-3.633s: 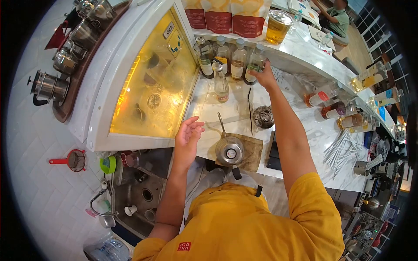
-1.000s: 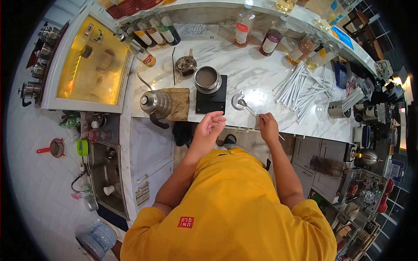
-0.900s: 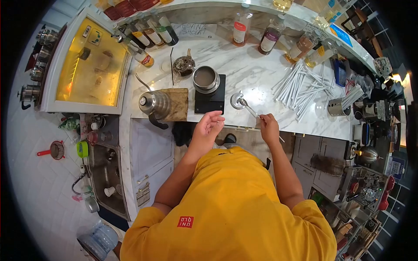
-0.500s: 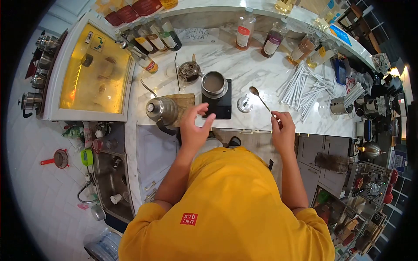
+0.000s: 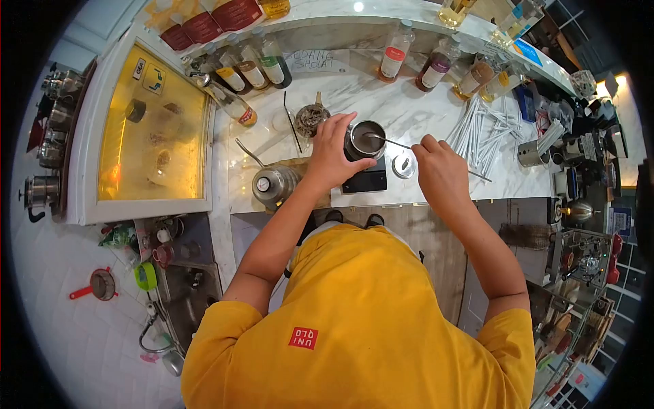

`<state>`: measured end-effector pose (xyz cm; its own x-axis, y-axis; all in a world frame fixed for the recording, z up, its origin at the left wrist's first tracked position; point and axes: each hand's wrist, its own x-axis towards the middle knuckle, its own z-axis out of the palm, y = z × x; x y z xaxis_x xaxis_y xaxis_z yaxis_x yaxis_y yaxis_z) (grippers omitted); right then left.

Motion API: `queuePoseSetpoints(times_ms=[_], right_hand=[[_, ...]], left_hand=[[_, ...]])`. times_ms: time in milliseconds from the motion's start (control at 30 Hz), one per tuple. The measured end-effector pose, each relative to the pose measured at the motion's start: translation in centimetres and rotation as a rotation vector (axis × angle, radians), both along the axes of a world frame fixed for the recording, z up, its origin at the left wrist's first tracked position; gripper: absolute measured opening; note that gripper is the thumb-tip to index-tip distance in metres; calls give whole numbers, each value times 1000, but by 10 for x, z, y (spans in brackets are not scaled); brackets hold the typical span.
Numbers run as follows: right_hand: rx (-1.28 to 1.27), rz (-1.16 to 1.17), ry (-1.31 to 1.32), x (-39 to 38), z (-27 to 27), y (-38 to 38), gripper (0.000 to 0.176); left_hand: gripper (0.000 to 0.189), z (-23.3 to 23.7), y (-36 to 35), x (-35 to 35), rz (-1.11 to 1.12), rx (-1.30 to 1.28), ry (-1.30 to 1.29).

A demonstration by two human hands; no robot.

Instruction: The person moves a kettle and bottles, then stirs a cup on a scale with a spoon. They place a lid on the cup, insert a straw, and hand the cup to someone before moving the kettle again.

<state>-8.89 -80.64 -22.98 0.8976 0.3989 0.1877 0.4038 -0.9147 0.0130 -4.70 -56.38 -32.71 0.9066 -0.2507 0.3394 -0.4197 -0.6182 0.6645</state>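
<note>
A round metal cup [image 5: 368,151] with brownish contents stands at the black scale [image 5: 364,183]. My left hand [image 5: 332,153] is wrapped round the cup's left side, thumb at the front and fingers behind. In my right hand [image 5: 439,167] is a long-handled spoon [image 5: 395,142]. Its bowl end dips into the cup, and its handle sticks out past my fist to the right. Between my hands lies a small round metal lid [image 5: 404,165]. Just behind my left hand is a glass vessel [image 5: 311,118] holding dark, crumbly matter.
A gooseneck kettle [image 5: 272,185] stands left on a wooden board. Several bottles [image 5: 396,54] line the back of the marble counter [image 5: 368,92]. Loose white straws [image 5: 480,136] lie right, beside a metal straw holder [image 5: 530,153]. A glass-fronted cabinet [image 5: 160,129] is at left.
My left hand has moved forward and taken hold of the cup. My right hand has moved forward, turned the spoon and put its bowl end into the cup. The view has shifted slightly.
</note>
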Motion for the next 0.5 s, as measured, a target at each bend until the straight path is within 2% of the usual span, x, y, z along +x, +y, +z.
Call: queuePoseSetpoints(times_ms=[100, 367, 500], right_hand=[[-97, -50, 44, 6, -6, 19, 5], [-161, -111, 26, 10, -17, 43, 3], [-183, -145, 49, 3, -11, 48, 2]], left_hand=[[97, -5, 0, 9, -48, -35, 15], [81, -21, 6, 18, -92, -69, 48], [79, -23, 7, 21, -102, -98, 39]])
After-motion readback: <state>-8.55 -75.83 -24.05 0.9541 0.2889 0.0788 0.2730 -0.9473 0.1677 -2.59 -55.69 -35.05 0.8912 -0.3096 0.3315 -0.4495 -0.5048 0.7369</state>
